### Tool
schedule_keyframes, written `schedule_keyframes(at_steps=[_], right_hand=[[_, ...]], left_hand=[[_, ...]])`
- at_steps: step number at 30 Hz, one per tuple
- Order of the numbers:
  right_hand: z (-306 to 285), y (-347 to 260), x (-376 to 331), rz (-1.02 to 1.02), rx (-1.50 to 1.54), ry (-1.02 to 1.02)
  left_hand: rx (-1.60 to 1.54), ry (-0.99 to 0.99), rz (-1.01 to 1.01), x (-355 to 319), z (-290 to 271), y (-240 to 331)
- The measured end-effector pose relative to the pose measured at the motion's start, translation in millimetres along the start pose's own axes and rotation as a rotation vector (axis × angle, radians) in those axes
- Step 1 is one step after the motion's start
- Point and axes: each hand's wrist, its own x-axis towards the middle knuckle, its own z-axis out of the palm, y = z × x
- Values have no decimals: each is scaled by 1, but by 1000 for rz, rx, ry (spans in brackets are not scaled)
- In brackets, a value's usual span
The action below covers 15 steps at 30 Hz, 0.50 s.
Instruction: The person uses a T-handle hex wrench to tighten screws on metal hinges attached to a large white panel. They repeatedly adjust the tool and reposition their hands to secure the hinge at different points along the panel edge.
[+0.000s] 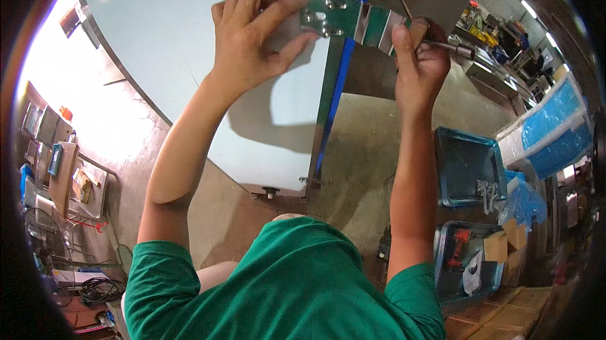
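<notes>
The left hand (pixel 252 34) has its thumb and forefinger spread apart at the near and far corners of the left end of a shiny metal bracket (pixel 377 23), though I cannot tell whether they pinch it. The right hand (pixel 421 65) is clamped on the bracket's right end, thumb on top and fingers curled under, with a metal rod (pixel 447 45) just beside them. The bracket lies across the blue strip (pixel 347 56) along the right side of a pale panel (pixel 158 37), and nearer, at right, a tray (pixel 451 280) holds a red power tool (pixel 459 245).
</notes>
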Motion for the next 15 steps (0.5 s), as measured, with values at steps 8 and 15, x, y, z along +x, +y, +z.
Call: schedule_keyframes(at_steps=[8, 15], right_hand=[[5, 0, -6, 19, 27, 48], [4, -4, -3, 110, 73, 13]], left_hand=[[-64, -44, -45, 2, -4, 4], [-67, -111, -157, 7, -9, 14]])
